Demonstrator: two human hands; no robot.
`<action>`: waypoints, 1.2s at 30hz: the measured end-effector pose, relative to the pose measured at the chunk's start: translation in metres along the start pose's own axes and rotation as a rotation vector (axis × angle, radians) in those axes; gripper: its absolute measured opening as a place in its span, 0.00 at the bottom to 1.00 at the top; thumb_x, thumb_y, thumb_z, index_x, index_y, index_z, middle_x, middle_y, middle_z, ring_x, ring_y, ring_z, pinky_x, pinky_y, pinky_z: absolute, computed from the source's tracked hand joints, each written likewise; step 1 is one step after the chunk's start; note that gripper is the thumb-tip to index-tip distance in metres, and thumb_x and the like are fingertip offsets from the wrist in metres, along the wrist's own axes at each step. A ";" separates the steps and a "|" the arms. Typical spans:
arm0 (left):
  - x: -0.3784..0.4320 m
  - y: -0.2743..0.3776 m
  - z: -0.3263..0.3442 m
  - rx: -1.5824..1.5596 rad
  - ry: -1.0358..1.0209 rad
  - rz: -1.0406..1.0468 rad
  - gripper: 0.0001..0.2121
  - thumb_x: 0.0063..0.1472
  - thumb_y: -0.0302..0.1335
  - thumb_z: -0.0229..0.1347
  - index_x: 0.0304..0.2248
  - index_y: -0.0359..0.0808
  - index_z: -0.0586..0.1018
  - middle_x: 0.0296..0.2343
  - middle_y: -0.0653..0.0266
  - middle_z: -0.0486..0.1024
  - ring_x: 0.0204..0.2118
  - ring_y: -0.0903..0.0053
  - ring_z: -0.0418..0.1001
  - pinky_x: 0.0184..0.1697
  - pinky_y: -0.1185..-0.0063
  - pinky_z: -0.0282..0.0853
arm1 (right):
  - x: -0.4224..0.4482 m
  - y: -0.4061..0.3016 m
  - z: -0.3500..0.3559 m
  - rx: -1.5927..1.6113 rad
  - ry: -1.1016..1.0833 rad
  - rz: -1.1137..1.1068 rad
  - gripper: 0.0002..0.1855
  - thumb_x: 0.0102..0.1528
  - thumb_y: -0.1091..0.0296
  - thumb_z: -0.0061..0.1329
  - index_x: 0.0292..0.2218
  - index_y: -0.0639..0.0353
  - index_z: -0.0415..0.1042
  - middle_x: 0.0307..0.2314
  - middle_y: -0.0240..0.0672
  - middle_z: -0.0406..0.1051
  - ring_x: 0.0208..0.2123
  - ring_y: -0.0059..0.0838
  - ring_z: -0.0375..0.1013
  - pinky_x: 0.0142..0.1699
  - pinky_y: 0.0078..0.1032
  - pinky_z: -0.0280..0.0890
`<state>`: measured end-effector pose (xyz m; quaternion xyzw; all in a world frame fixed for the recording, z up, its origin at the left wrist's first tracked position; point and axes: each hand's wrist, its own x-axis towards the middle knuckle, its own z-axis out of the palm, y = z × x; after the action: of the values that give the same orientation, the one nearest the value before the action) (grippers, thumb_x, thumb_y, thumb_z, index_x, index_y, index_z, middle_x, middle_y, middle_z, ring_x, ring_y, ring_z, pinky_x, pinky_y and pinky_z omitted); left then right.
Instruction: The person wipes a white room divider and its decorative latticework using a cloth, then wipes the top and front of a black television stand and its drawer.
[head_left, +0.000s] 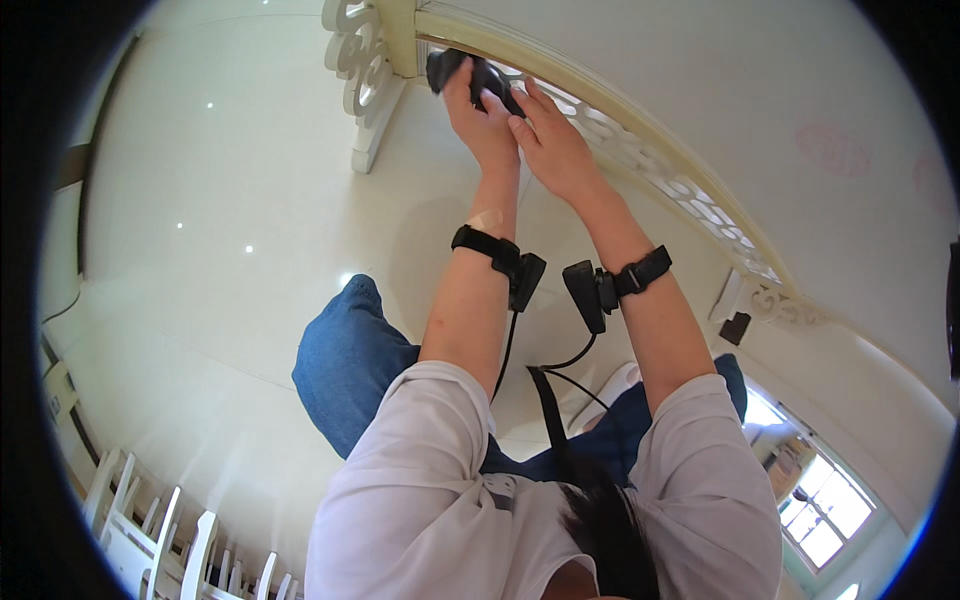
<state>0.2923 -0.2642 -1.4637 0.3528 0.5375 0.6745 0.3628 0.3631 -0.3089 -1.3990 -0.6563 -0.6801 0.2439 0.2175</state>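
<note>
At the top middle, a dark, soft-looking item (491, 79), perhaps a cloth, lies under my fingers against a pale openwork panel (637, 154). My left hand (480, 120) grips it, thumb and fingers around its near side. Beside it, my right hand (551, 142) has its fingers spread, the tips by the item's right end; whether they press on it is unclear. Each forearm bears a black strap with a cabled device, the left one (517, 270) and the right one (600, 289).
White scrollwork (360, 67) stands left of my hands on the glossy pale floor (225, 180). The panel's cream frame (675, 142) curves down to the right. White slatted furniture (157, 540) is at lower left. My bent knee (352, 360) juts out on the left.
</note>
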 end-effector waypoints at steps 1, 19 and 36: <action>0.008 0.002 0.004 0.122 0.055 0.077 0.18 0.51 0.14 0.48 0.43 0.32 0.75 0.45 0.53 0.66 0.48 0.61 0.66 0.51 0.73 0.62 | 0.003 0.000 0.000 -0.002 -0.007 0.040 0.26 0.60 0.57 0.38 0.55 0.61 0.60 0.58 0.44 0.53 0.56 0.44 0.59 0.57 0.33 0.57; 0.061 0.036 -0.037 -0.448 -0.135 -0.411 0.15 0.54 0.21 0.47 0.41 0.27 0.78 0.24 0.67 0.72 0.23 0.85 0.66 0.26 0.85 0.63 | 0.017 -0.022 -0.005 2.029 0.387 0.623 0.17 0.59 0.71 0.40 0.48 0.71 0.62 0.48 0.45 0.63 0.53 0.41 0.60 0.58 0.40 0.58; 0.075 0.054 -0.049 -0.349 -0.274 -0.334 0.15 0.61 0.23 0.45 0.46 0.24 0.72 0.33 0.57 0.76 0.30 0.76 0.75 0.35 0.81 0.72 | 0.008 -0.007 0.005 2.209 0.100 0.328 0.22 0.58 0.71 0.36 0.52 0.72 0.58 0.52 0.48 0.60 0.57 0.42 0.57 0.61 0.42 0.53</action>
<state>0.2072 -0.2304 -1.4127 0.2793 0.4098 0.6337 0.5937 0.3546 -0.3015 -1.3990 -0.1937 0.0144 0.7133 0.6734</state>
